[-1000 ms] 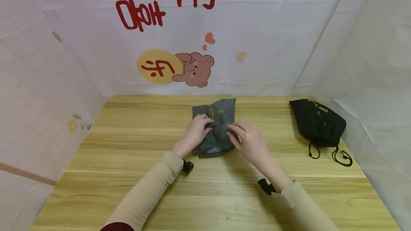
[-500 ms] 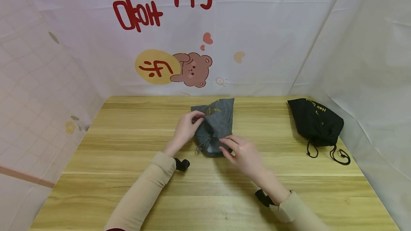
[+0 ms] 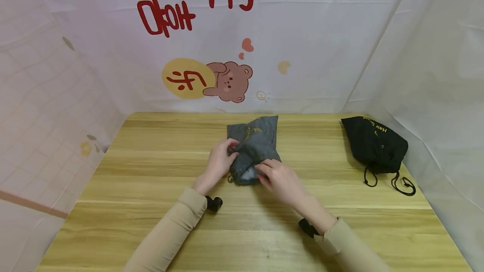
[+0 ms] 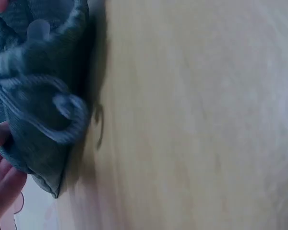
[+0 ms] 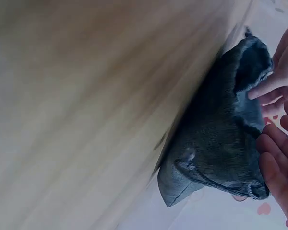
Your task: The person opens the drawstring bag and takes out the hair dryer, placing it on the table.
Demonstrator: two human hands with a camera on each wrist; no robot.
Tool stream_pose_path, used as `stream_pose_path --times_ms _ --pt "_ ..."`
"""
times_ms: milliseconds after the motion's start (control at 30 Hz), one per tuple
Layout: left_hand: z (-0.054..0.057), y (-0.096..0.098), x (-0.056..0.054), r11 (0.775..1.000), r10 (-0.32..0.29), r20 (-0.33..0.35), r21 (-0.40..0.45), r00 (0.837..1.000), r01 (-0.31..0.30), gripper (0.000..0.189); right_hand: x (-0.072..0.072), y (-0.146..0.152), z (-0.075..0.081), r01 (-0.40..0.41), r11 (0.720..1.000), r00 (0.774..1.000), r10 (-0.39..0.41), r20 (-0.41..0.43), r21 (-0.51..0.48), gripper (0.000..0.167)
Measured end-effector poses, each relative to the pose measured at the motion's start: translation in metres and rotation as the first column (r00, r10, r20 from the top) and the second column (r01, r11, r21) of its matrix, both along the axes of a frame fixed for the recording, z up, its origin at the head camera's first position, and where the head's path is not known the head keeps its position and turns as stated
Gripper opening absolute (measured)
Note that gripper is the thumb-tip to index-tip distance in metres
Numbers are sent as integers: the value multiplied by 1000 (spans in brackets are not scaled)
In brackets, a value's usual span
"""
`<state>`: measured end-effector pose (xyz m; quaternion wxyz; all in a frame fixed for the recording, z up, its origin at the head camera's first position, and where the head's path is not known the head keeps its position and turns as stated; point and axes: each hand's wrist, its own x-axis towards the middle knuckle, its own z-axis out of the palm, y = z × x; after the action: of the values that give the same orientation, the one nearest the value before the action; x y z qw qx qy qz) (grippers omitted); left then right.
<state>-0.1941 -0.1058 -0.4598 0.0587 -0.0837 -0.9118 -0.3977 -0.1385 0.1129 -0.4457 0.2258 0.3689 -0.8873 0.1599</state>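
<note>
A grey-blue drawstring bag (image 3: 262, 144) with yellow print lies on the table, its mouth toward me and gaping. My left hand (image 3: 217, 160) pinches the cloth at the left side, thumb on one face and fingers (image 4: 9, 189) on the other. At the right of the mouth, my right hand (image 3: 281, 179) holds the rim between thumb and fingers (image 5: 273, 175). A knotted grey cord (image 4: 62, 136) hangs from the bag's side. Inside the mouth shows a pale, rounded piece (image 4: 38, 29); the rest of the inside is hidden.
On the right of the wooden table (image 3: 162, 137) lies a black drawstring bag (image 3: 374, 144) with yellow lettering, its cords trailing toward the table's right edge. White printed cloth (image 3: 317, 32) hangs behind the table and along both sides.
My left hand moved off the bag's top to its left side. The right hand slid toward me to the mouth and closed on its rim. The mouth, covered earlier, now gapes.
</note>
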Motion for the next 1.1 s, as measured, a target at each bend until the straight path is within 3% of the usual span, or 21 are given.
stream_pose_path --times_ms 233,400,667,833,1100 --pt "6 -13 -3 991 57 4 117 998 -57 19 -24 -2 4 20 1000 1000 -20 5 23 20" --pt "4 -19 -2 988 77 12 130 997 -78 17 -36 -5 4 33 996 999 -36 36 77 24" --pt "3 -14 1 991 30 85 128 996 -40 32 -45 -12 -2 63 985 996 -72 50 163 31" --pt "2 -18 -1 993 52 79 101 996 -59 30 -47 -21 -3 59 981 996 -71 61 186 37" --pt "3 -24 -4 972 93 89 208 992 -110 26 -48 -36 -2 145 951 983 -171 72 272 46"
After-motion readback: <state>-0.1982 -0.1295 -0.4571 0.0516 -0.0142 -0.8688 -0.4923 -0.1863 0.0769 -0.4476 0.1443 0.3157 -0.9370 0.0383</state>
